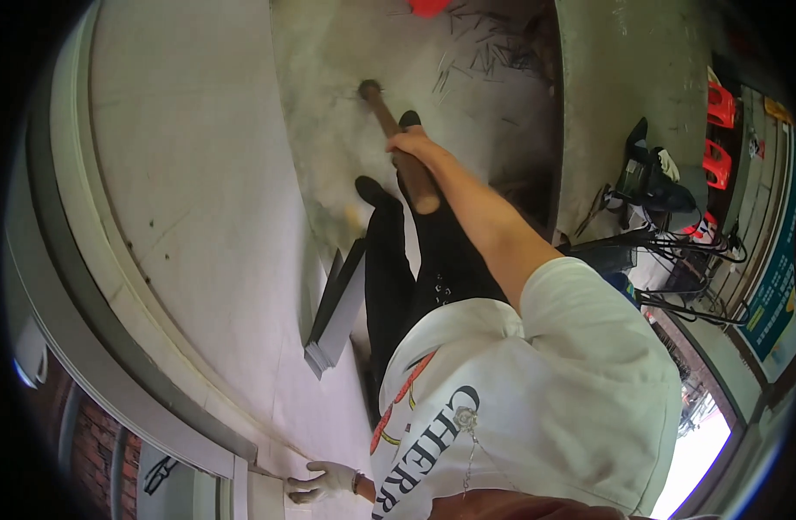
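My bare right hand (411, 141) reaches forward and is closed around a long wooden handle (418, 186). The handle's thick end points back toward me. At its far end a small dark head (369, 88) is down by the concrete floor; its exact kind is hard to make out. My left hand (322, 483), in a pale glove, is off to the lower left with its fingers apart. It rests against the pale ledge (266, 494) beside the wall and holds nothing.
Thin dark scraps (485, 56) are scattered on the floor ahead, near a red object (428, 7). Grey metal profiles (336, 303) lean beside my left leg. Black cables (688, 251), a dark machine (658, 182) and red stools (718, 165) stand at right.
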Demonstrator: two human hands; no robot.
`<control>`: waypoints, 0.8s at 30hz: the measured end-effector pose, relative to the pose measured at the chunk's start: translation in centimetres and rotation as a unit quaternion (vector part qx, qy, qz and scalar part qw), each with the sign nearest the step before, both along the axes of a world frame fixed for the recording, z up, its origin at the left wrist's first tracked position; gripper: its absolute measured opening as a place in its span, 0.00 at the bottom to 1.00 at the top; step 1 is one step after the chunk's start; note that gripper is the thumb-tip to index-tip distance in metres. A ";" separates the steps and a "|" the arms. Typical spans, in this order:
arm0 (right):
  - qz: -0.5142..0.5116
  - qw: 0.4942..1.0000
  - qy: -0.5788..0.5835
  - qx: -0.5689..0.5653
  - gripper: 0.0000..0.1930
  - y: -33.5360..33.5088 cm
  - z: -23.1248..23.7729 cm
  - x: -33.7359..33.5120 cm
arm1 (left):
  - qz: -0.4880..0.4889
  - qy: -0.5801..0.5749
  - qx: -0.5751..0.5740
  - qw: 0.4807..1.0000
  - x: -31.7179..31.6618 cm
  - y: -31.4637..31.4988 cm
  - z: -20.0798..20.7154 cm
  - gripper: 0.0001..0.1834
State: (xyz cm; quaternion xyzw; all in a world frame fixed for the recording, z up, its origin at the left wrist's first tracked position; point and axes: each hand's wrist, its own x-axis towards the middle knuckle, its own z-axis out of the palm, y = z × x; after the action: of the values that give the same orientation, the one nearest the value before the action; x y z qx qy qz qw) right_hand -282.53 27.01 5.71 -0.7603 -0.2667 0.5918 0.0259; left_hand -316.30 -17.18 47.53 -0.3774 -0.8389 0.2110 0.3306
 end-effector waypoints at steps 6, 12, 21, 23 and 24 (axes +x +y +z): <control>0.016 0.991 -0.133 -0.010 0.26 4.7 2.8 12.5 | 0.115 -0.176 -0.090 0.973 2.9 1.3 -2.3 0.22; -0.067 0.981 -0.184 -0.013 0.22 9.5 0.6 24.9 | 0.179 -0.431 -0.137 0.874 3.6 7.1 -7.3 0.19; -0.317 0.946 -0.068 -0.011 0.18 13.6 0.3 32.8 | 0.134 -0.713 -0.019 0.688 4.9 29.6 -15.7 0.17; -0.353 0.935 0.007 -0.032 0.19 14.2 2.5 31.5 | 0.182 -0.771 -0.001 0.610 8.6 38.7 -16.7 0.18; -0.382 0.920 0.074 -0.051 0.21 14.7 3.4 31.1 | 0.176 -0.813 0.044 0.554 10.0 42.3 -18.0 0.19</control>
State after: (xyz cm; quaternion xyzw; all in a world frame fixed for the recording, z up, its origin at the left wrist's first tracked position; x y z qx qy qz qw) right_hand -251.46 41.76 9.14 -0.7589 0.0768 0.6041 0.2306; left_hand -306.25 25.17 29.57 -0.2183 -0.8089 -0.1685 -0.5193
